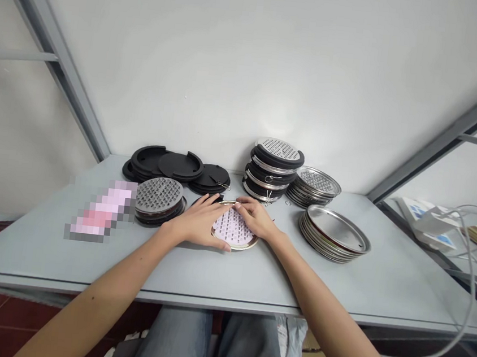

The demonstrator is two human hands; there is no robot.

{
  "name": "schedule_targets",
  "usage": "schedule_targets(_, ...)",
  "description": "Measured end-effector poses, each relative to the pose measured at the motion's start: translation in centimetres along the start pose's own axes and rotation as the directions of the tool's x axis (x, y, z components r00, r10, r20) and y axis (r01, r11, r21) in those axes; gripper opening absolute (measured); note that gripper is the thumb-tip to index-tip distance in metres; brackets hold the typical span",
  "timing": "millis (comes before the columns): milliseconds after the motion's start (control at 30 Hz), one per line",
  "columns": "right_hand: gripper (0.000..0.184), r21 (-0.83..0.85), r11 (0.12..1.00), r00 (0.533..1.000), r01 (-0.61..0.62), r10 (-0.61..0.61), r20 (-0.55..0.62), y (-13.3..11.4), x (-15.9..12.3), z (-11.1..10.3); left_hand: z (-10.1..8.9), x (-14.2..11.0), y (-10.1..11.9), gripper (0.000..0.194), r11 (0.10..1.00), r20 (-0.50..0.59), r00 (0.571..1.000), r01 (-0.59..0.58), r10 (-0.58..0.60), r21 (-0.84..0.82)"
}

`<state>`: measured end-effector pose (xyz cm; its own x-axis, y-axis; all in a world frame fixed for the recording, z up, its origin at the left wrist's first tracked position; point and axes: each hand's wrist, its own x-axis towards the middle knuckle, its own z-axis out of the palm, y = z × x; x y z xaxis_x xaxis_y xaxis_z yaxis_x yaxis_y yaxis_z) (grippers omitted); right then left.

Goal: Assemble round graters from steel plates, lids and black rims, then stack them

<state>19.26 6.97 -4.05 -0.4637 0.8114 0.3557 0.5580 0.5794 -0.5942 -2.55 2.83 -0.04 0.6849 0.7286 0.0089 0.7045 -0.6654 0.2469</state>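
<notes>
Both hands are down on the grey table (253, 282), working one round piece right in the middle: a metal dish (234, 236) with a pale pink perforated disc (233, 227) lying in it. The left hand (200, 221) lies flat along the dish's left edge, fingers stretched out and loosely spread, thumb running along the near rim, touching it rather than clutching. The right hand (256, 217) comes in from the other side, fingers curled a little and resting on the far right rim and on the disc, pressing rather than closed around anything. The dish sits on the table just in front of the person, between the two wrists. Just left of it is a short stack topped by a grey perforated plate (159, 193). Behind that, black rubber rings (175, 166) are spread flat near the wall. Behind the hands rises a taller stack (272, 168) of black-and-metal pieces with a perforated top, and beside it a low pile of perforated metal discs (315, 184). To the right, well apart from the hands, sits a pile of plain metal dishes (334, 231). A blurred pink patch (101, 209) lies at the left of the table, and white cables (468, 265) hang at the far right
</notes>
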Motion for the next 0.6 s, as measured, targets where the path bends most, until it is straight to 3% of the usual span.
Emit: schedule_targets(600, 0.044, -0.053, 0.998, 1.000, -0.020, 0.020, -0.011, 0.02, -0.10, 0.17, 0.27, 0.07, -0.15, 0.112, 1.000, -0.031, 1.000, 0.002, -0.002, 0.003)
